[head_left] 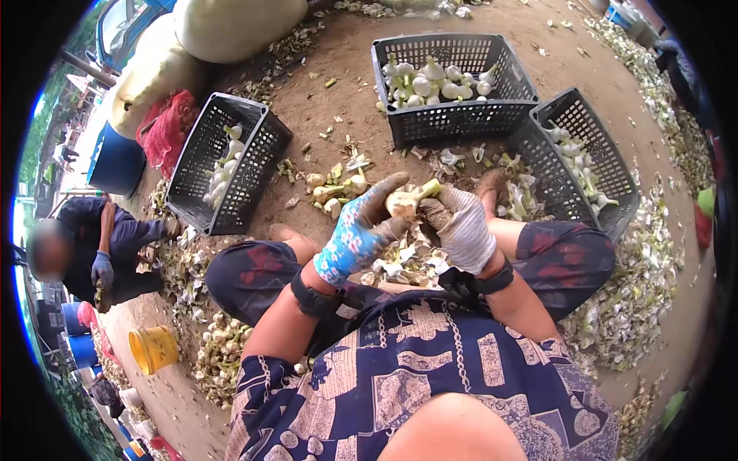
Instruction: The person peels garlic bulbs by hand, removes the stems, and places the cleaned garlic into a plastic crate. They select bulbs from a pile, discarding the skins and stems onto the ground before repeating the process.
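A person's blue-gloved left grip [357, 234] and white-gloved right grip [463, 228] were both closed around a pale bulb [405, 202] above the peelings [400, 265] on the dirt ground [346, 73]; a slack hold could have dropped it among them.

The dirt ground [338, 69] bore a black crate [461, 119] at twelve o'clock, a second crate [257, 177] at ten and a third crate [550, 165] at two. Husk heaps [638, 292] lay at four, a yellow bucket [154, 347] at eight, and white sacks [231, 27] at eleven.
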